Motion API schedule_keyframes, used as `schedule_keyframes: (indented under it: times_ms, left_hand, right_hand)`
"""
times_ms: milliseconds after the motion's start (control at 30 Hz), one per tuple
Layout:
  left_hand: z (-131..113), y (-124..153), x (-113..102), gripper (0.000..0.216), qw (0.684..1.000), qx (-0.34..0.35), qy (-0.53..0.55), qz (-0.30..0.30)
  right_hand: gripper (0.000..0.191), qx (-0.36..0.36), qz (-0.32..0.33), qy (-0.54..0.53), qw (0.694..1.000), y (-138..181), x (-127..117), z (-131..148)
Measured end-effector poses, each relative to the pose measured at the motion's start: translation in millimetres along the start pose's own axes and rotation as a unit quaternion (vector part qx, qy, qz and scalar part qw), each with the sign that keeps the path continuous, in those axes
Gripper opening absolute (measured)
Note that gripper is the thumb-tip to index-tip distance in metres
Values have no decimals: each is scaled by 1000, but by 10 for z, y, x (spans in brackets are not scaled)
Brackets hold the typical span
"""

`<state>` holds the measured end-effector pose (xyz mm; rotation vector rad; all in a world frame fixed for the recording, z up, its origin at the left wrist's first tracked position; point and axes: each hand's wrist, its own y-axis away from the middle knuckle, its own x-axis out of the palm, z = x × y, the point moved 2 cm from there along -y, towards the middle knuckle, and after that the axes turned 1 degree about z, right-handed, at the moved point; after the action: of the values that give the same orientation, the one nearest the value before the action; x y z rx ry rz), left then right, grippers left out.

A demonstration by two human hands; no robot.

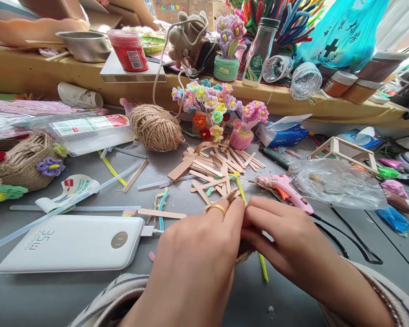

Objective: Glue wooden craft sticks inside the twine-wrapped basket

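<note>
My left hand [194, 254] and my right hand [286, 245] meet at the middle of the grey table [54, 295]. Both pinch a small piece wrapped in brown twine [244, 251]; only its frayed top and lower edge show between the fingers. A gold ring sits on a finger of my left hand. A thin yellow-green stick [263, 267] lies under the hands. Just beyond them lies a pile of wooden craft sticks [218, 170], and a pink hot glue gun [286, 190] rests to the right of the pile.
A white power bank [71, 243] lies at the left front. A ball of twine [156, 127], pipe-cleaner flowers [218, 106], a twine basket [23, 163], clear glue sticks [64, 206], a plastic bag [334, 181] and a small wooden frame [344, 152] crowd the table. A cluttered wooden shelf [27, 72] runs behind.
</note>
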<state>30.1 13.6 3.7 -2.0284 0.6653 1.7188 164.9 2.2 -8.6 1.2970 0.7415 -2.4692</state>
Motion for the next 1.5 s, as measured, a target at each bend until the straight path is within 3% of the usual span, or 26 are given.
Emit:
schedule_keyframes:
  times_ms: [233, 467, 567, 700, 833, 1033, 1233, 1500]
  left_hand:
    - [12, 37, 38, 36, 1000, 4, -3, -14]
    - [28, 29, 53, 36, 1000, -13, -11, -18]
    - [18, 15, 38, 37, 1000, -14, -19, -12]
    - [19, 27, 31, 36, 999, -19, -22, -25]
    - [42, 50, 60, 35, 999, 0, -18, -41]
    - [53, 48, 97, 35, 995, -2, -10, -100]
    - [49, 55, 95, 32, 996, -14, -12, -88]
    - [54, 44, 77, 32, 996, 2, -9, -85]
  right_hand:
    - [16, 1, 17, 15, 1000, -1, -56, -26]
    - [15, 35, -71, 77, 994, 28, -380, -109]
    - [12, 56, -76, 121, 988, 18, -419, -229]
    - [9, 92, -28, 151, 984, -53, -327, -439]
    - [15, 156, 68, 200, 965, -186, -180, -618]
    - [13, 119, 173, 236, 949, -527, -1, -785]
    - [23, 93, 271, 267, 920, -759, 138, -903]
    - [29, 114, 309, 288, 899, -890, 249, -889]
